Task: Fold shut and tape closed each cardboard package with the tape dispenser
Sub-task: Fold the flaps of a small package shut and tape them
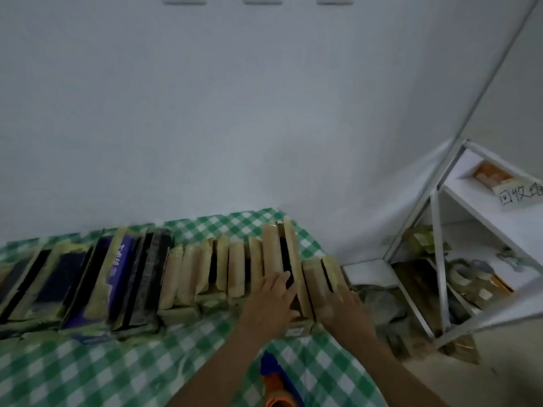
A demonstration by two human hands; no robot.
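A row of cardboard packages [188, 271] with raised flaps runs along the far side of the table. My left hand [271, 299] lies flat with spread fingers on the flaps of a tall brown package [289, 248] near the right end. Just to its right, my right hand [342, 309] presses flat on the last package [316, 273] at the table's corner. A blue and orange tape dispenser [276, 383] lies on the table between my forearms, near the front edge, partly cut off by the frame.
A green and white checked cloth [88, 371] covers the table. Dark and purple-printed boxes [117, 277] fill the left of the row. A white metal shelf [470, 259] with tape rolls and clutter stands right of the table. A white wall rises behind.
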